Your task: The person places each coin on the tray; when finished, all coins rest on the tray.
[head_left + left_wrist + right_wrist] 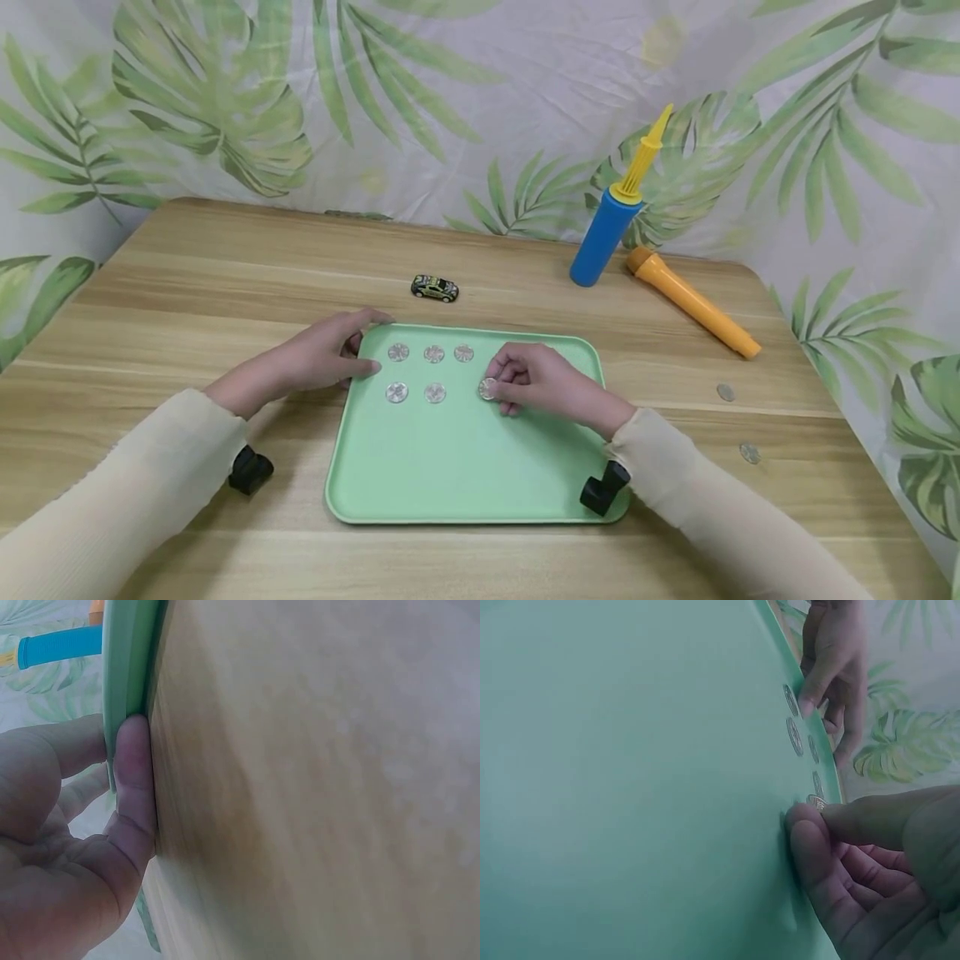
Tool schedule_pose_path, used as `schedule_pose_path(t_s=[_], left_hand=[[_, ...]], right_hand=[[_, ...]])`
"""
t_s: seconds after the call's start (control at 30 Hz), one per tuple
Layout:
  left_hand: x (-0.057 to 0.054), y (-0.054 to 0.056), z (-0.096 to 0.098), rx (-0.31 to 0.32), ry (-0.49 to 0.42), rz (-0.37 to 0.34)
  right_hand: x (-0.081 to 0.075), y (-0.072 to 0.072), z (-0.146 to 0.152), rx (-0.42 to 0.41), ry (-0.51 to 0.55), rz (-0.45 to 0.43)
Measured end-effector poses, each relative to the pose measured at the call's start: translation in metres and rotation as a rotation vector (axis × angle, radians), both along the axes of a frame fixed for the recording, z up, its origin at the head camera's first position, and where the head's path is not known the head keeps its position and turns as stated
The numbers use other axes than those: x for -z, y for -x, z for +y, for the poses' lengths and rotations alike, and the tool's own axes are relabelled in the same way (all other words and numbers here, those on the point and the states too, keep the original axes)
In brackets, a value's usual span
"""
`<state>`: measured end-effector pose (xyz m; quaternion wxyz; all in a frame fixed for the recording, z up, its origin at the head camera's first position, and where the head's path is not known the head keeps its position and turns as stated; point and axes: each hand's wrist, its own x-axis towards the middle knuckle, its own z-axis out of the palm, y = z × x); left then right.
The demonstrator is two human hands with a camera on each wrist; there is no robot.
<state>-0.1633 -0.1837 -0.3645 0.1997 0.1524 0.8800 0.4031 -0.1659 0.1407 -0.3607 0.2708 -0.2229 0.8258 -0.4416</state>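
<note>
Tray (450, 467) was set on the table (480, 567), two loose coins (749, 452) left to its right. One coin (487, 389) was pinched by the right hand (542, 379) at/over the tray, contact unclear. Five coins (434, 392) were laid in two rows. Tray's far-left corner was gripped by the left hand (326, 354). Placing was seemingly in hand; flat release in the nearer row was likely called for.

I can't tell whether this is a home or a studio: creased leaf-print cloth (540, 92) hangs beyond the far edge of a wood-grain desk (247, 246), with a toy car (434, 288) toward that edge and an orange microphone (697, 304) near the far right corner.
</note>
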Motion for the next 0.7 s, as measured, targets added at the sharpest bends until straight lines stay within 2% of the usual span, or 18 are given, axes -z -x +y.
schedule_pose_path(t_s=[0.23, 0.6, 0.7], left_hand=[[0.001, 0.000, 0.000, 0.004, -0.002, 0.014], [0.002, 0.001, -0.001, 0.007, -0.005, 0.021], [0.002, 0.001, 0.000, 0.010, -0.004, 0.023]], right_hand=[[0.001, -0.003, -0.016, -0.026, -0.084, 0.062], [-0.004, -0.006, -0.028, -0.008, -0.241, 0.170], [-0.004, -0.007, -0.030, 0.004, -0.276, 0.176]])
